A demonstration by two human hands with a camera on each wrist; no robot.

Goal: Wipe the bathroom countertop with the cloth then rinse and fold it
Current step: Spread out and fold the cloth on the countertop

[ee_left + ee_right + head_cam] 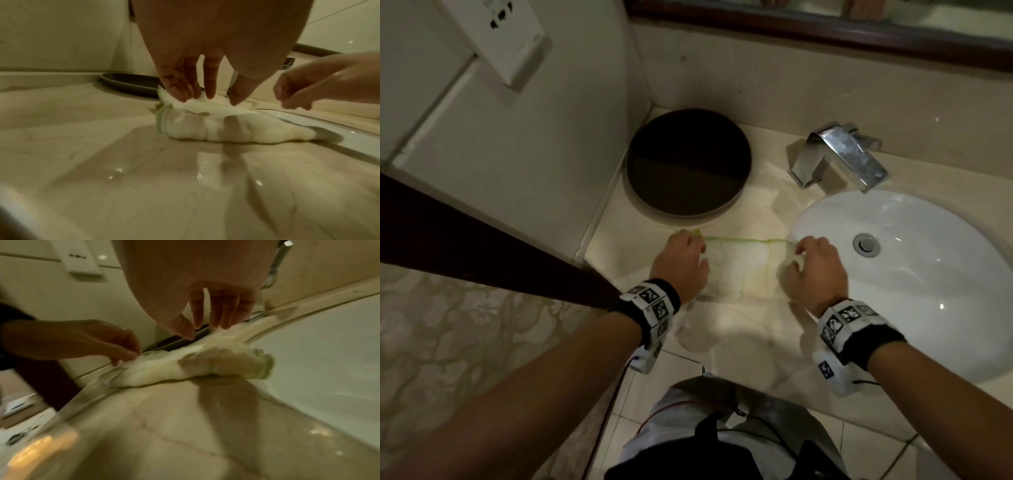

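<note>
A pale cloth (743, 267) with thin green lines lies folded into a strip on the beige marble countertop (739, 335), just left of the sink. My left hand (688, 238) pinches its far left corner, and the left wrist view shows those fingertips (179, 95) pointing down onto the cloth (205, 128). My right hand (800, 247) pinches the far right corner beside the basin rim. In the right wrist view its thumb and fingers (218, 321) reach down onto the upper layer of the cloth (185, 368). The far edge runs taut and straight between the two hands.
A dark round tray (688, 164) sits in the back left corner, close behind the cloth. The white oval sink (928, 301) with its drain (866, 244) is to the right, under a chrome faucet (839, 154). A dark wooden edge (482, 246) borders the counter's left.
</note>
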